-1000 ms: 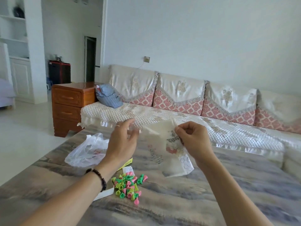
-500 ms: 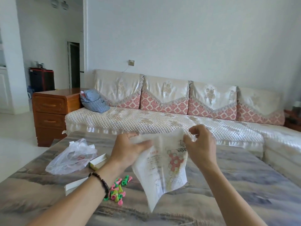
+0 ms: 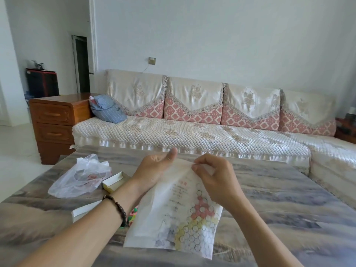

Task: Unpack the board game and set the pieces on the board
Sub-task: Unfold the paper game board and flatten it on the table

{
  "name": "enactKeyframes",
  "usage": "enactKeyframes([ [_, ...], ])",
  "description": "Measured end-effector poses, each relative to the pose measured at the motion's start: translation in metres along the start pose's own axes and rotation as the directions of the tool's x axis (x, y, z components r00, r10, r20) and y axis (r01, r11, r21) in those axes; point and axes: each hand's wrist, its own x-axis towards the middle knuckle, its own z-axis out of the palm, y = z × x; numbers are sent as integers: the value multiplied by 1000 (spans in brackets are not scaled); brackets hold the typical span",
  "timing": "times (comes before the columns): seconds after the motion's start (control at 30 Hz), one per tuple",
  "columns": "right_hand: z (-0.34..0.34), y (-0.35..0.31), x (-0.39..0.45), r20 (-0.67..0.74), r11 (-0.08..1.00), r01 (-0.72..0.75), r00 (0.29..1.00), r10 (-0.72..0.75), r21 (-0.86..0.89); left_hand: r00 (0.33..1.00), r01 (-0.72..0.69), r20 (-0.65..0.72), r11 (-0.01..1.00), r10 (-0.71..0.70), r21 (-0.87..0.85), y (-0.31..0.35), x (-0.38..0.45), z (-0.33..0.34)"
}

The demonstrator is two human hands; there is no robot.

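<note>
Unfolded further since 0.5 s ago, paper board (image 3: 179, 212) hangs over the table (image 3: 289, 199), pinched by right hand (image 3: 217, 182), left hand (image 3: 154, 166) fingers hidden.

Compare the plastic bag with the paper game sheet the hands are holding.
The plastic bag lies crumpled on the table, untouched; the paper game sheet hangs held up at its top edge by the left hand and right hand. The bag is see-through film; the sheet is opaque enough to show printed text and coloured hexagons. The bag is bunched; the sheet is partly unfolded and creased. Both are thin, pale and flexible.
</note>
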Motion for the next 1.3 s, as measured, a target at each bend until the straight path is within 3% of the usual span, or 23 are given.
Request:
enactKeyframes([
  [0.1, 2, 16, 6, -118, 993, -92, 988, 100, 74, 984, 43, -175, 998, -33, 52, -9, 6, -4],
  [0.17, -1, 28, 10, -138, 978, -149, 976, 170, 148, 978, -3, -210, 999, 11, 42, -19, 11, -9],
  [0.27, -10, 40, 12, -14, 932, -235, 969, 248, 277, 934, -35, -354, 999, 41, 25, -36, 18, -19],
  [0.4, -23, 46, 14, 96, 902, -332, 943, 318, 275, 885, -50, -449, 985, 121, 167, -48, 26, -27],
  [0.53, -28, 47, 24, 131, 817, -488, 872, 472, 308, 881, -63, -437, 960, 182, 271, -57, 35, -35],
  [0.73, -36, 47, 32, 234, 945, -322, 915, 328, -65, 903, -100, -369, 943, 220, 317, -56, 42, -38],
  [1.0, -37, 46, 28, 295, 957, -281, 910, 291, -76, 937, -119, -273, 934, 218, 336, -63, 41, -25],
  [1.1, -37, 48, 22, 279, 965, -256, 924, 262, -60, 845, -168, -308, 764, 437, 623, -64, 34, -7],
  [1.17, -38, 46, 16, 279, 973, -229, 933, 227, -26, 784, -276, -258, 690, 565, 669, -54, 24, 12],
  [1.2, -38, 46, 14, 280, 976, -216, 937, 209, -7, 837, -297, -212, 745, 504, 597, -46, 20, 23],
  [1.23, -38, 46, 11, 283, 978, -206, 939, 194, 14, 924, -240, -155, 845, 351, 479, -40, 18, 33],
  [1.27, -38, 46, 9, 290, 979, -200, 940, 182, 33, 985, -120, -76, 929, 156, 351, -34, 16, 44],
  [1.3, -38, 46, 6, 305, 980, -194, 937, 170, 49, 1000, 12, -6, 968, -10, 249, -30, 15, 53],
])
